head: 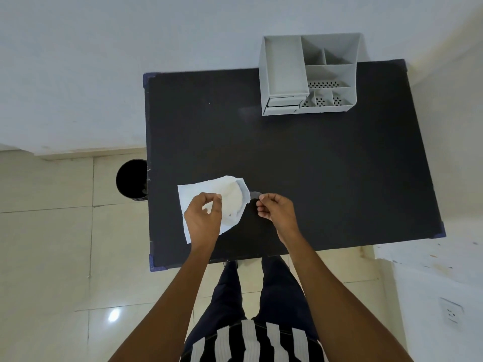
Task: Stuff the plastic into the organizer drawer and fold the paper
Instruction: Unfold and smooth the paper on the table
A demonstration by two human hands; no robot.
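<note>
A white sheet of paper (194, 194) lies at the near left of the black table (313, 165). On it rests a translucent plastic piece (235, 202) with a thin tab sticking out to the right. My left hand (202, 218) pinches the plastic over the paper. My right hand (277, 210) pinches the plastic's tab just right of the paper. The grey organizer (308, 74) stands at the table's far edge, with its two small drawers (282, 105) shut at its front left.
A black round bin (130, 180) stands on the floor beside the table's left edge. A white wall runs behind the table. My legs are at the near edge, and a wall socket (450, 313) is low on the right.
</note>
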